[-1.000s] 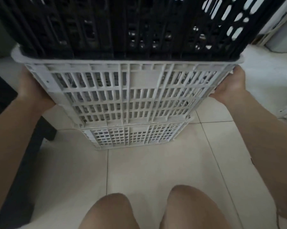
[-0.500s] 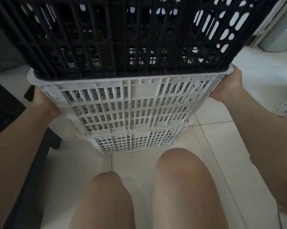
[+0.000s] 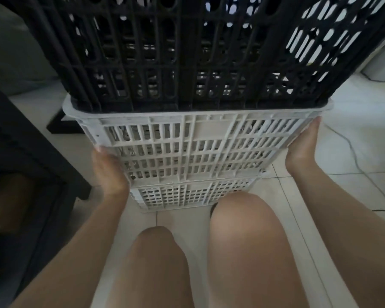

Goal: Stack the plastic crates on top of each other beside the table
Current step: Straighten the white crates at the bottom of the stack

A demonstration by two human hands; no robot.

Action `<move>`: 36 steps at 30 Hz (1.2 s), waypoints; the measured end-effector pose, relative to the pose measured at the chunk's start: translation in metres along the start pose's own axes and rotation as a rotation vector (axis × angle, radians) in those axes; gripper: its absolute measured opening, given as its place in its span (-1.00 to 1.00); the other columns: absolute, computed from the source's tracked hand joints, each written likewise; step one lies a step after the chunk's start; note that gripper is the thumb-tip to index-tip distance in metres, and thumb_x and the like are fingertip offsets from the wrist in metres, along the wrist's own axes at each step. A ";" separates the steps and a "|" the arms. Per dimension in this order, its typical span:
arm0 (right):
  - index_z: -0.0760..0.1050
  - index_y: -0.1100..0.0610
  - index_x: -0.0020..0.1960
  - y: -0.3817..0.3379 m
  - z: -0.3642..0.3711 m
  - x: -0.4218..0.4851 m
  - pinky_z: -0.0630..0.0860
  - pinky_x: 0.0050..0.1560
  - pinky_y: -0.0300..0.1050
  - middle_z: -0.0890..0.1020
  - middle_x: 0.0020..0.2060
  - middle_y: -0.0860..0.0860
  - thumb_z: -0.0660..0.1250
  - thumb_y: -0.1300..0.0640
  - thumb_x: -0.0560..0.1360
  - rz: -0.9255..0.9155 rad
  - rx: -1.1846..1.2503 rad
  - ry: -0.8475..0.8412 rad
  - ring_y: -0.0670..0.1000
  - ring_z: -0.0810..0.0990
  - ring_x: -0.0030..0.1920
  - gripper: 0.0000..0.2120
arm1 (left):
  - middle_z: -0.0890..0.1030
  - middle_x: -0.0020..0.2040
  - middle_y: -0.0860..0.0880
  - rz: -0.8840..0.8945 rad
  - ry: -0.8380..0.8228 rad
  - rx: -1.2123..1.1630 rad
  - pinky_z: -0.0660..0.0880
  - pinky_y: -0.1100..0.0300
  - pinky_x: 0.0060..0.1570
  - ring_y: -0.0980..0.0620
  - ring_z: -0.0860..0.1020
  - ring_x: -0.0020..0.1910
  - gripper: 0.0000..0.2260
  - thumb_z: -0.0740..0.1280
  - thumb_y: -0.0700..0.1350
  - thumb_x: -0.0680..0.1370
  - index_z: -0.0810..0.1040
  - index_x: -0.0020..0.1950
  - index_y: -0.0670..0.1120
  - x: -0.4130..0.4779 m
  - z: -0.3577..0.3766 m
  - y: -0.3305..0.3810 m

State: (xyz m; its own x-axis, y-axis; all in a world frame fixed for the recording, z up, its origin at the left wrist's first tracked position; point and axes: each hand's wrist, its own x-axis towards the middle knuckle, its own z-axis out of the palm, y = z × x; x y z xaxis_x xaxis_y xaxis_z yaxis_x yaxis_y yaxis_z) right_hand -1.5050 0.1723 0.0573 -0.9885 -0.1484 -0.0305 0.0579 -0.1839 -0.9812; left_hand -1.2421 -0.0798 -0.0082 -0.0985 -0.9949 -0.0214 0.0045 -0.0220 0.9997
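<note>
A stack of slotted plastic crates stands on the tiled floor in front of me. A small white crate (image 3: pixel 191 195) is at the bottom, a larger white crate (image 3: pixel 196 147) sits in it, and a big black crate (image 3: pixel 187 52) sits nested in that one. My left hand (image 3: pixel 108 172) presses flat against the left side of the larger white crate, low down. My right hand (image 3: pixel 302 147) lies against its right side under the rim. Neither hand's fingers wrap the rim, though the fingertips are partly hidden.
A dark table (image 3: pixel 31 156) stands at the left, with its leg near the stack. My bent knees (image 3: pixel 242 221) are close in front of the bottom crate. A thin white cable (image 3: pixel 353 156) runs over the floor tiles at the right. A pale object stands at the far right.
The stack has come down lower and nearer to me. My left hand slid down from under the rim to the crate's lower side. My knees rose further into view.
</note>
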 end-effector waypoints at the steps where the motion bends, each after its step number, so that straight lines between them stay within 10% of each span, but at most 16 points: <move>1: 0.41 -0.07 0.36 0.007 -0.001 -0.004 0.46 0.22 -0.24 0.59 0.20 -0.18 0.00 -0.38 0.52 -0.008 -0.064 -0.031 -0.26 0.54 0.16 -0.42 | 0.47 0.16 -0.11 0.027 -0.059 -0.013 0.39 0.39 0.07 0.02 0.47 0.07 -0.60 0.08 0.09 0.61 0.31 0.30 -0.17 -0.010 0.000 0.002; 6: 0.24 0.03 0.20 0.018 -0.013 -0.003 0.46 -0.08 -0.44 0.52 0.07 -0.19 0.53 -0.26 0.18 -0.031 -0.329 -0.143 -0.29 0.52 0.05 -0.22 | 0.30 0.35 -0.02 0.125 -0.224 0.134 0.34 0.63 0.10 0.10 0.39 0.29 -0.15 0.53 -0.04 0.36 0.05 0.43 -0.17 -0.010 0.005 0.002; 13: 0.14 0.05 0.23 0.022 -0.024 0.022 0.55 -0.01 -0.36 0.52 0.11 -0.14 0.51 0.33 0.35 -0.095 -0.453 -0.234 -0.28 0.54 0.08 -0.32 | 0.31 0.43 -0.14 0.112 -0.097 0.280 0.38 0.16 0.26 -0.01 0.41 0.32 0.02 0.63 -0.03 0.21 0.10 0.49 -0.21 -0.010 0.015 0.000; 21: 0.17 0.03 0.20 0.028 -0.022 0.024 0.52 0.26 0.02 0.56 0.19 0.03 0.66 0.15 0.12 -0.153 -0.461 -0.156 -0.03 0.59 0.18 -0.15 | -0.11 0.56 -0.12 0.076 -0.106 0.254 -0.12 0.33 0.37 0.02 -0.08 0.54 0.21 0.61 -0.06 0.23 -0.24 0.55 -0.18 -0.021 0.021 -0.003; 29: 0.22 -0.16 0.03 0.028 -0.019 0.029 0.59 0.02 -0.28 0.58 -0.01 -0.19 0.65 0.17 0.10 -0.185 -0.397 -0.144 -0.31 0.62 -0.03 -0.26 | 0.29 0.47 -0.17 0.090 -0.020 0.294 0.40 -0.03 0.36 -0.05 0.37 0.41 0.09 0.63 0.06 0.13 0.14 0.50 -0.19 -0.014 0.021 0.004; 32: 0.25 -0.11 0.08 0.029 -0.022 0.035 0.60 0.09 -0.17 0.58 -0.01 -0.18 0.62 0.32 0.16 -0.215 -0.368 -0.137 -0.34 0.62 -0.05 -0.26 | 0.08 0.45 -0.02 0.055 -0.041 0.193 0.21 0.07 0.48 0.12 0.12 0.44 0.23 0.66 0.00 0.09 -0.09 0.52 -0.09 -0.015 0.025 0.001; 36: 0.32 0.15 0.22 0.028 -0.024 0.038 0.62 0.07 -0.06 0.64 0.08 0.00 0.68 0.06 -0.01 -0.222 -0.341 -0.174 -0.10 0.65 0.11 -0.10 | 0.07 0.47 -0.07 0.055 -0.032 0.193 0.16 0.09 0.51 0.08 0.11 0.47 0.23 0.66 -0.06 0.13 -0.13 0.53 -0.10 -0.016 0.026 0.000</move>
State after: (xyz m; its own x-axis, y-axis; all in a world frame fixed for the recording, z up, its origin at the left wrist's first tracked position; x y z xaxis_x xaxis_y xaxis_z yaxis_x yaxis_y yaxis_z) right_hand -1.5447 0.1844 0.0239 -0.9316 -0.3085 0.1921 -0.2318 0.0973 -0.9679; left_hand -1.2661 -0.0617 -0.0080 -0.1350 -0.9904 0.0301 -0.1793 0.0543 0.9823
